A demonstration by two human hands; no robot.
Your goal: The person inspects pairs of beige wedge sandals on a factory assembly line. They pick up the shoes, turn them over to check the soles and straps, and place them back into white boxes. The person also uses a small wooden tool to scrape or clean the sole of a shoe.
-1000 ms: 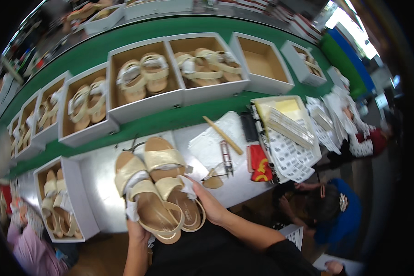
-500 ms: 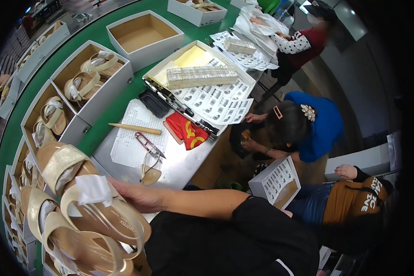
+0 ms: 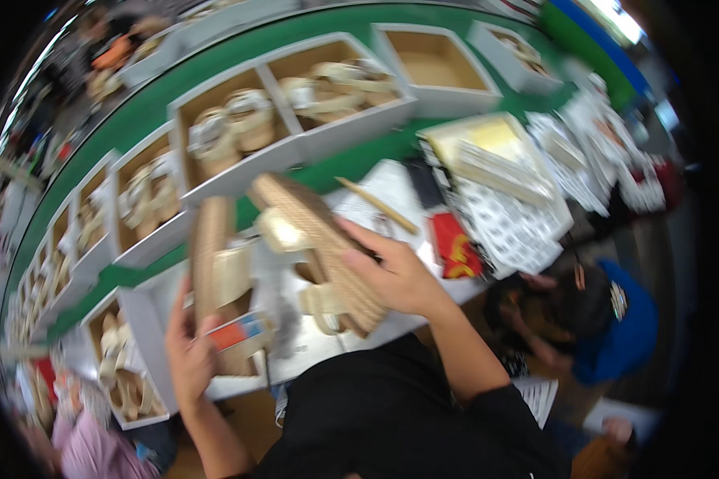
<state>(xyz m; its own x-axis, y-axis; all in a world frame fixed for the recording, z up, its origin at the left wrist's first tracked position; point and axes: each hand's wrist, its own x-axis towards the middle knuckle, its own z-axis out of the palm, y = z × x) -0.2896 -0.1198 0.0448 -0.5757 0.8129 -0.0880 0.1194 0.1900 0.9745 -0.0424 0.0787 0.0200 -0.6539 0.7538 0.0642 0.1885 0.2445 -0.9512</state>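
In my left hand (image 3: 190,355) is a wedge sandal (image 3: 210,251), upright on end with its tan sole facing left. Gold straps show on its right side, and a small red-and-blue piece (image 3: 236,331) lies at its lower strap, near my fingers. My right hand (image 3: 395,275) is closed on a second wedge sandal (image 3: 327,255), tilted with its woven-look sole toward the hand. Its gold straps (image 3: 285,231) point left, toward the other sandal. The two sandals are apart, above the metal tabletop (image 3: 296,355). Motion blur hides the finer detail.
White boxes with sandals (image 3: 236,120) line the green conveyor (image 3: 319,172); one box (image 3: 439,68) holds none. Another sandal box (image 3: 124,359) stands at left. A wooden stick (image 3: 379,206), red cloth (image 3: 455,247) and label sheets (image 3: 511,215) lie right. A person in blue (image 3: 623,319) bends beside the table.
The view has swung left. The sandals, bunched at the lower left before, are now held apart in front of me. My left hand has come into sight, and my right hand now grips a sole.
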